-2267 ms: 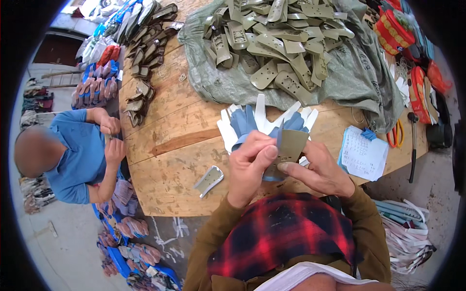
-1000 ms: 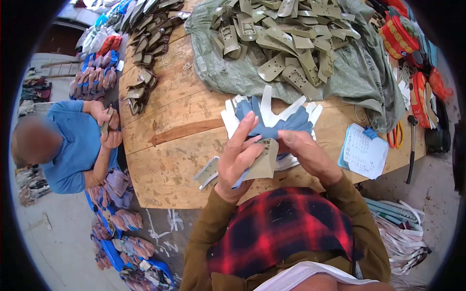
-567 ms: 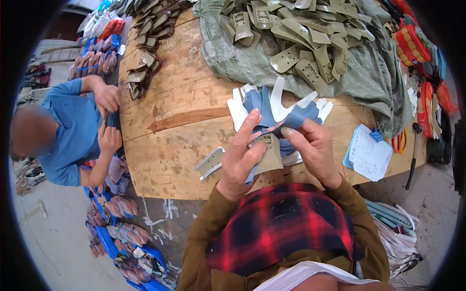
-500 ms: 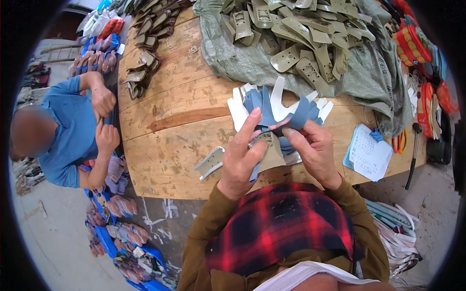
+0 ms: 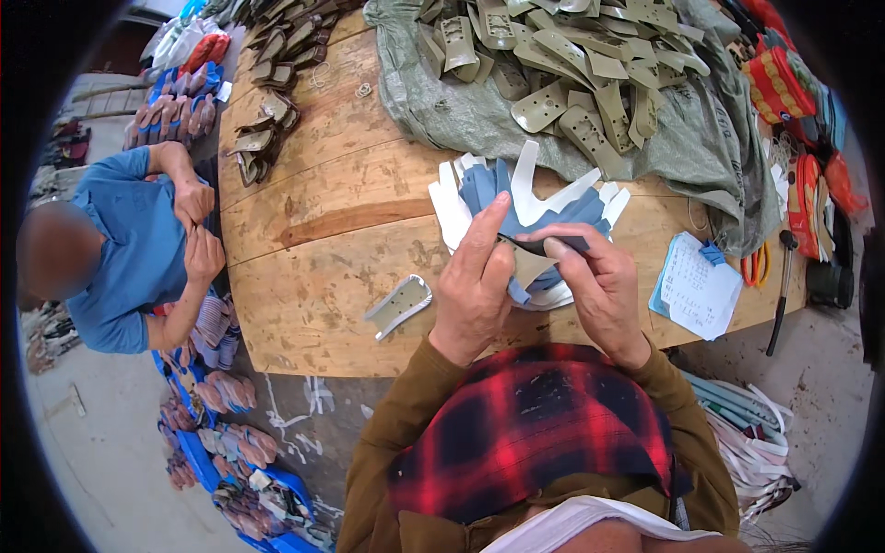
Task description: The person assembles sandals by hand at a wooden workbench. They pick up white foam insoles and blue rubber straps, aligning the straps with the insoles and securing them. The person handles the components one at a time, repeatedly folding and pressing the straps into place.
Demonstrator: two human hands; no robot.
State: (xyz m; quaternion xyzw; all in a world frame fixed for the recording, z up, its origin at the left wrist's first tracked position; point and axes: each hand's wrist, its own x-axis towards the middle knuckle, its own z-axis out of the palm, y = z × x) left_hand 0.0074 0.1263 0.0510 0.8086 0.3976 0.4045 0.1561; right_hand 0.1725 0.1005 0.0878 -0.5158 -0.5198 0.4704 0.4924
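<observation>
Tabletop (image 5: 309, 300) of wood, grey floor (image 5: 106, 461), left fingers (image 5: 483, 238) gripping olive piece (image 5: 532, 267), right fingers (image 5: 573, 265) dark strip (image 5: 532, 245)

olive pcs (image 5: 540, 109): glossy plstc-look | tbl (image 5: 318, 286): stained wd | sack (image 5: 419, 115): woven plstc, wrinkly | apron (image 5: 535, 429): matt cloth

Spread across the middle, a broad table of light brown wooden planks (image 5: 323, 267), with straight seams, scattered dark stains and a reddish-brown band (image 5: 359, 221) along the grain. To the left, a smooth pale grey floor (image 5: 111, 470) with a small whitish strip (image 5: 76, 400) lying on it. Below the table's front edge, darker grey flooring (image 5: 355, 429) crossed by ragged white streaks (image 5: 318, 396). To the right, more grey floor, speckled with dark bits. At upper left, two slender wooden poles (image 5: 109, 89), roughly level. Overall, bright, pale, fairly even light.
</observation>
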